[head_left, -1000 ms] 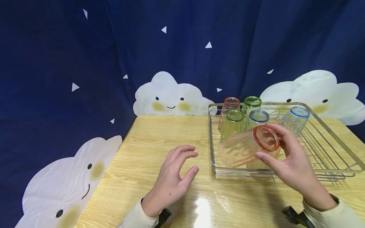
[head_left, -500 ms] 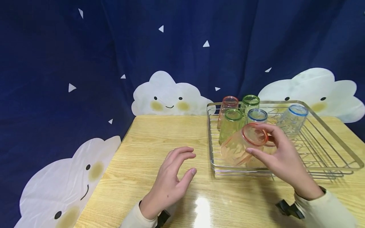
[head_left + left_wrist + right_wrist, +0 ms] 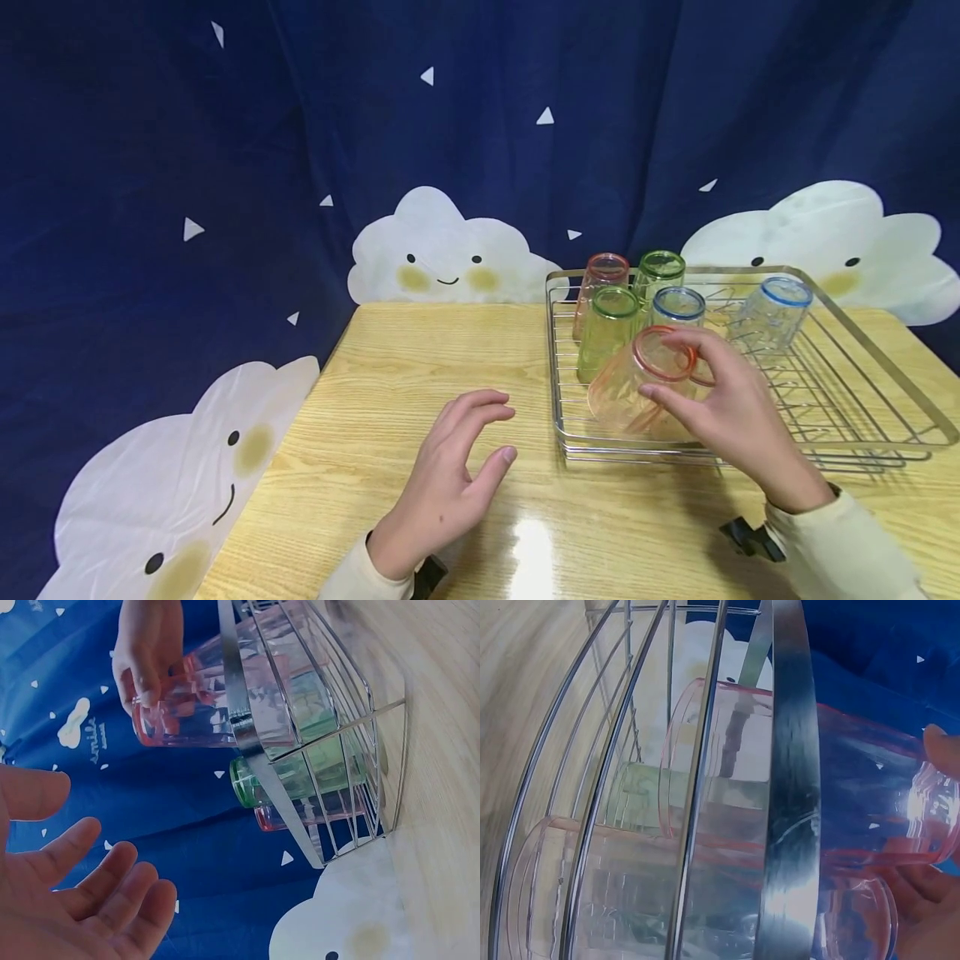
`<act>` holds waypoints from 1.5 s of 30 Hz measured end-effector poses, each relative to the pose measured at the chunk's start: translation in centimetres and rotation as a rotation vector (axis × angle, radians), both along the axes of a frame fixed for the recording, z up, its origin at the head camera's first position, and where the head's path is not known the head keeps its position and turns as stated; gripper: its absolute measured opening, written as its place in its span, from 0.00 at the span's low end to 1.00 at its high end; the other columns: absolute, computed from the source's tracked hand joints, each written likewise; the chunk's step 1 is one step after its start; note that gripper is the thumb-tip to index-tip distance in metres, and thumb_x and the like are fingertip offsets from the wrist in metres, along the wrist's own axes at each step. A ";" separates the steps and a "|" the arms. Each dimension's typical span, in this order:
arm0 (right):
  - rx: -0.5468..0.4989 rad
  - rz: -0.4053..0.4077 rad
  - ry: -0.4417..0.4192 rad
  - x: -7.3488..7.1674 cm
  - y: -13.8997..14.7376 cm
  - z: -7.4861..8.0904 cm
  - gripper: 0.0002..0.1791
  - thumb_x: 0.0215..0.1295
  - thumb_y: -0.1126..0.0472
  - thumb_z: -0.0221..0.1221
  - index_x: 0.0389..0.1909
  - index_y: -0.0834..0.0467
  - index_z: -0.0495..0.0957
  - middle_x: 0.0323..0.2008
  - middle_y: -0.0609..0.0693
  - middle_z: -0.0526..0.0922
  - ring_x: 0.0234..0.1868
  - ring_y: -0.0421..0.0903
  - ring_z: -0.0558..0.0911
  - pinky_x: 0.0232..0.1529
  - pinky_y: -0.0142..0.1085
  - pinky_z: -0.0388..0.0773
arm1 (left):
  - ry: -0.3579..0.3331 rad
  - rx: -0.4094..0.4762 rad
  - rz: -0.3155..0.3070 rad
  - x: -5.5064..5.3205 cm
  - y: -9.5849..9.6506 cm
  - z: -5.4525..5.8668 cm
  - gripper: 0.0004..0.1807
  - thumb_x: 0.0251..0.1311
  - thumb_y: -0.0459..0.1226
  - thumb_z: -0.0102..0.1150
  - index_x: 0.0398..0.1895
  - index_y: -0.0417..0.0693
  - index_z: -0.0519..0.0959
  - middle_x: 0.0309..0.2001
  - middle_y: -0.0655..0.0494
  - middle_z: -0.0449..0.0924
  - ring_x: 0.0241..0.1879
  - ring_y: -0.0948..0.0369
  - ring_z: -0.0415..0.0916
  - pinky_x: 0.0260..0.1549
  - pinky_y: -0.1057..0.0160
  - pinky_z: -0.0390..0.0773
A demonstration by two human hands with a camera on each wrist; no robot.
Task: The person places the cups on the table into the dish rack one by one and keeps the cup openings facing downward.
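In the head view my right hand (image 3: pixel 727 417) grips a pink-orange glass (image 3: pixel 622 392) at its thick base end. The glass is tilted with its mouth low, inside the front left corner of a metal wire rack (image 3: pixel 244 731). Whether its mouth touches the rack cannot be made out. A second pink glass (image 3: pixel 630 900) stands beside it, mostly hidden by my right hand in the head view. My left hand (image 3: pixel 450 475) hovers over the table left of the rack, fingers relaxed and holding nothing.
Upside down in the rack stand a green glass (image 3: pixel 609 346), a blue glass (image 3: pixel 678 308), another pink glass (image 3: pixel 596 292), another green glass (image 3: pixel 662 271) and, farther right, another blue glass (image 3: pixel 772 317). The wooden table (image 3: pixel 427 350) meets a dark blue curtain (image 3: pixel 450 108) behind.
The held glass has swung from nearly level to a steeper, mouth-down tilt, lower in the rack. My right hand has shifted left with it. The left hand has stayed almost still.
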State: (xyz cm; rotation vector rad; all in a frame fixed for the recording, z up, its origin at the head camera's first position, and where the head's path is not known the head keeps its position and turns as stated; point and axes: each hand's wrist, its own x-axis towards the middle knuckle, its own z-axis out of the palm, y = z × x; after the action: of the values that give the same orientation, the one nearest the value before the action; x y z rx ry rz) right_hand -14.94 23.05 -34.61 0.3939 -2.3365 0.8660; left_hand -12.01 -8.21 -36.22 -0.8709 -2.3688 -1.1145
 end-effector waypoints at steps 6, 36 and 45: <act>0.104 0.016 0.040 -0.5 -0.4 -0.1 0.34 0.40 0.67 0.78 0.52 0.62 0.77 0.54 0.56 0.82 0.55 0.53 0.78 0.46 0.30 0.68 | -0.007 -0.004 -0.012 0.0 0.0 -0.1 0.18 0.61 0.36 0.62 0.56 0.50 0.77 0.61 0.59 0.75 0.64 0.60 0.71 0.62 0.55 0.74; 0.406 -0.021 0.041 -1.6 -0.9 -0.7 0.19 0.46 0.52 0.75 0.36 0.53 0.78 0.55 0.56 0.83 0.53 0.60 0.78 0.52 0.64 0.68 | -0.032 -0.031 -0.032 0.1 -0.4 -0.7 0.18 0.62 0.36 0.62 0.56 0.49 0.77 0.66 0.57 0.70 0.63 0.55 0.73 0.58 0.52 0.77; 0.426 -0.044 0.018 -1.8 -0.9 -0.5 0.25 0.48 0.50 0.74 0.46 0.52 0.78 0.38 0.48 0.86 0.52 0.59 0.78 0.53 0.64 0.67 | -0.090 -0.047 -0.035 0.2 -0.4 -0.6 0.18 0.62 0.38 0.62 0.56 0.52 0.77 0.67 0.59 0.68 0.65 0.58 0.72 0.57 0.54 0.78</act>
State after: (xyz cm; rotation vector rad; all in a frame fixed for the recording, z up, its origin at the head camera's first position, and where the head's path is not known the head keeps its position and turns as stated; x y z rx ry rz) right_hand -16.75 22.18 -35.11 0.5175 -2.4965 0.3349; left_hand -11.80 -8.60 -36.84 -0.8989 -2.4708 -1.1377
